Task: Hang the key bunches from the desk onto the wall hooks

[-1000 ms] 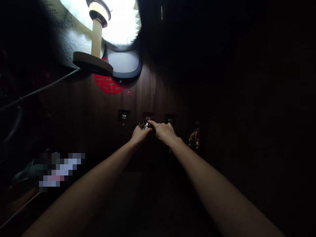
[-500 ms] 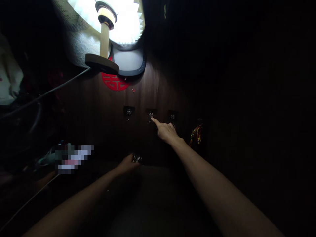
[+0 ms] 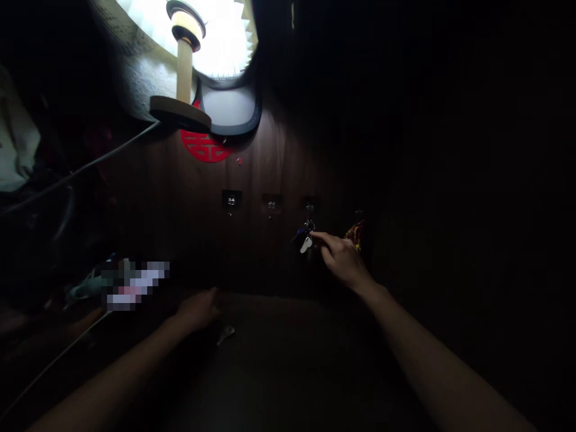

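Several hooks sit in a row on a dark wooden panel. A bunch of keys (image 3: 306,243), with a pale key and a purple piece, hangs from the third hook (image 3: 310,206). The index finger of my right hand (image 3: 344,258) is stretched out and reaches the key ring; the hand is open and grips nothing. The left hook (image 3: 231,200) and the middle hook (image 3: 272,204) carry nothing visible. Lower left, in shadow, my left hand (image 3: 198,309) is closed. Just below it shows a small shiny object (image 3: 226,334), too dark and blurred to name, seemingly hanging from the fingers.
A lit lamp with a pleated shade and wooden stem (image 3: 183,69) stands above a red cut-out ornament (image 3: 204,147). A grey pad with a dark rim (image 3: 230,111) lies beside it. A coloured braided cord (image 3: 355,234) hangs at the right. A cable (image 3: 112,153) runs left.
My right hand has moved right and down from the middle hook to the keys on the third hook. My left hand has drawn back leftward, the shiny object now below it.
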`<state>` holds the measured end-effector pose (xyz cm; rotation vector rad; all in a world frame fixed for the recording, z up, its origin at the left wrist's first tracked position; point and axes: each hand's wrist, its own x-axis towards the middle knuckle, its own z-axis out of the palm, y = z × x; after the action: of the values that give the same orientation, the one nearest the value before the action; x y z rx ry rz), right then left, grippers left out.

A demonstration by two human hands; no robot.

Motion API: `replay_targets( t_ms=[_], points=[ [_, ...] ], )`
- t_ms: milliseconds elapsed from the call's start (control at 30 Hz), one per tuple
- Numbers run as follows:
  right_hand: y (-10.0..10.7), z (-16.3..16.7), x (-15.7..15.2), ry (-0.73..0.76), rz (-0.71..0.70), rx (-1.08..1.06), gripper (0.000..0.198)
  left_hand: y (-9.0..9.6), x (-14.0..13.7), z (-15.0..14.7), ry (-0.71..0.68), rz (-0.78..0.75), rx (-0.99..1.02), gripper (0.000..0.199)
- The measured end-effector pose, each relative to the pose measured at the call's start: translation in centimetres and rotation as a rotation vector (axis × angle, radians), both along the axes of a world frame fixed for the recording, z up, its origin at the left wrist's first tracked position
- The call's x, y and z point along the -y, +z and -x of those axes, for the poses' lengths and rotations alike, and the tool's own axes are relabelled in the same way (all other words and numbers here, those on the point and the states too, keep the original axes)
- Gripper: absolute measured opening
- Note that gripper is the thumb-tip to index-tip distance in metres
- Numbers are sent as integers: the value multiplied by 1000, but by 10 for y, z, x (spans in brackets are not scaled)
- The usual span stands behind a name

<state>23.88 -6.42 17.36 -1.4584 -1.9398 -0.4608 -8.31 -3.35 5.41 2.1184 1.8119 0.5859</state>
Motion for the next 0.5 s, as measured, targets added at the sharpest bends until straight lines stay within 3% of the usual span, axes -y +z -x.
replay_targets(
  t_ms=[100,200,300,400,500],
  points=[
    [-1,-15,-11,-53,-16,-173,40,28,-13,-31,-157,-149,162,45],
    [-6,-20,-30,-84,44,-369,40,60,-23,-84,-301,-190,484,44],
    [-13,-17,-49,-24,122,-497,44,86,-31,-140,-367,-231,648,54],
    [-17,-11,-62,10,162,-510,49,99,-40,-185,-383,-253,755,66],
    [-15,-11,-65,-42,179,-417,47,104,-50,-213,-309,-204,866,67]
  ],
)
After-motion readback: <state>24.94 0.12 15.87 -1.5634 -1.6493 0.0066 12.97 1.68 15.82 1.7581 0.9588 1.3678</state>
